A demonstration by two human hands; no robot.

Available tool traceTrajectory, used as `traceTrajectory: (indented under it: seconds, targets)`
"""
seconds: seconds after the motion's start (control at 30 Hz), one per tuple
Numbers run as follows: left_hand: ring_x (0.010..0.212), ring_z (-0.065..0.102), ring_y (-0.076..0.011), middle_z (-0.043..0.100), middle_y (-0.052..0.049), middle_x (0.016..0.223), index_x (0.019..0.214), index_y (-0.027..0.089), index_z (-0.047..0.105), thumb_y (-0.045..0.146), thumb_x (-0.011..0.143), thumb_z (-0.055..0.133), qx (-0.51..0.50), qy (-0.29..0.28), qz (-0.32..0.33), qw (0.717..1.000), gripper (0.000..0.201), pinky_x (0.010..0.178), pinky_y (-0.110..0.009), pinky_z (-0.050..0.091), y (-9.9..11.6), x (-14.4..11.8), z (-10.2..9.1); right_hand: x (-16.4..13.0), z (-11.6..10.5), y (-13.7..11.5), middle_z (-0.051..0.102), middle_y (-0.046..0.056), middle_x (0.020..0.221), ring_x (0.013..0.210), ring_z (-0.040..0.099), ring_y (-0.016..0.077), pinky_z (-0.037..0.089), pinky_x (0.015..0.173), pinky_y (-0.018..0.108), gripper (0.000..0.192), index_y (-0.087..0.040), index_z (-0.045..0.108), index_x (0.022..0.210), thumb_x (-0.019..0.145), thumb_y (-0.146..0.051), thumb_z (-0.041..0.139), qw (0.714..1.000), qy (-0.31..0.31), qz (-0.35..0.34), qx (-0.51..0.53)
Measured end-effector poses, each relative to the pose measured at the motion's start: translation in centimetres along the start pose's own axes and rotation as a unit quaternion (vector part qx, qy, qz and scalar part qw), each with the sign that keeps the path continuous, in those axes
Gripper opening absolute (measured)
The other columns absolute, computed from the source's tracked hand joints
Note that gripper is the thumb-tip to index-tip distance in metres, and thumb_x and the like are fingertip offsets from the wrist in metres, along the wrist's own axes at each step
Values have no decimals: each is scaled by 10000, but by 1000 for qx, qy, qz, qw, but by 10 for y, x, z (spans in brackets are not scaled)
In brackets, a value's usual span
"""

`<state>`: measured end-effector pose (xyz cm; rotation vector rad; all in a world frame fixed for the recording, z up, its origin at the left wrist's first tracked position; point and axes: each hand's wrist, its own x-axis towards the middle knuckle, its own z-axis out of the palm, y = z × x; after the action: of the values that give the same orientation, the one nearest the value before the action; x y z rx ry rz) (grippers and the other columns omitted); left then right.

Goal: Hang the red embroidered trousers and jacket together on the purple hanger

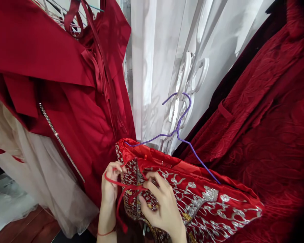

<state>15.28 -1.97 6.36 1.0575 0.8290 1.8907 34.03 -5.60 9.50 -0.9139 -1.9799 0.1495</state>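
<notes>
You're mid-tie: left hand (109,187) pinches the red ribbon (121,185) shut, right hand (162,206) fingers closed on the knot against the embroidered garment (205,202). It hangs on the purple hanger (178,130), between the red dresses. Next likely needs a firm, even pull.

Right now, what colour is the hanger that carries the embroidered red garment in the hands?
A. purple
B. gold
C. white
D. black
A: the thin wire hanger above the embroidered red garment is purple, and both hands, left hand and right hand, work its red ribbon.
</notes>
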Motion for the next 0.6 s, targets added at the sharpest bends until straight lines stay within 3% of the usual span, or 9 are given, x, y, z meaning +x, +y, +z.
traceTrajectory:
  seconds: [0.07, 0.17, 0.27, 0.37, 0.43, 0.5, 0.6]
  targets:
    - [601, 490, -112, 538, 13, 655, 709, 195, 542, 507, 879, 661, -24, 21, -29, 999, 375, 569, -219, 417, -5, -4, -11, -10, -16, 9, 616, 45, 861, 761, 592, 168, 469, 677, 271, 140, -197, 626, 872, 900, -325, 576, 1000, -13, 1, 16]
    - [561, 457, -103, 464, 40, 597, 687, 199, 491, 525, 826, 719, -92, 69, -92, 989, 421, 553, -212, 428, -18, -6, -25, -24, -34, 26, 514, -9, 631, 564, 498, 112, 370, 538, 230, 315, -191, 555, 684, 985, -230, 471, 1000, 18, 23, -9]
    - [530, 443, -88, 397, 61, 560, 672, 201, 437, 489, 796, 751, -183, 124, -135, 966, 444, 542, -188, 446, -28, -2, -36, -35, -43, 37, 468, -24, 572, 497, 454, 91, 345, 507, 221, 386, -187, 509, 619, 1001, -185, 456, 995, 70, 52, -47]
    - [448, 329, -68, 294, 82, 518, 670, 202, 414, 434, 836, 697, -240, 117, -141, 953, 401, 443, -159, 355, -34, 6, -48, -42, -47, 39, 495, -17, 575, 505, 482, 93, 385, 533, 214, 390, -184, 529, 626, 1010, -215, 466, 993, 66, 84, -58]
    - [437, 329, -61, 304, 92, 514, 705, 198, 469, 449, 814, 708, -187, 114, -153, 964, 363, 430, -156, 329, -36, 11, -56, -42, -48, 36, 505, -19, 573, 498, 483, 92, 395, 527, 205, 382, -184, 556, 644, 1011, -264, 485, 990, 51, 119, -60]
    - [453, 406, -60, 404, 87, 521, 796, 182, 574, 462, 754, 772, -89, 116, -177, 973, 345, 441, -156, 335, -35, 15, -64, -38, -45, 29, 478, -49, 527, 438, 439, 83, 376, 476, 192, 310, -185, 635, 748, 999, -329, 526, 987, 22, 154, -49]
    - [618, 607, -116, 656, -5, 696, 1006, 164, 670, 507, 791, 750, 76, 36, -209, 974, 413, 536, -180, 430, -30, 17, -73, -22, -27, 12, 478, -78, 488, 385, 418, 80, 356, 435, 178, 241, -189, 706, 1002, 990, -371, 548, 985, -29, 170, 15]
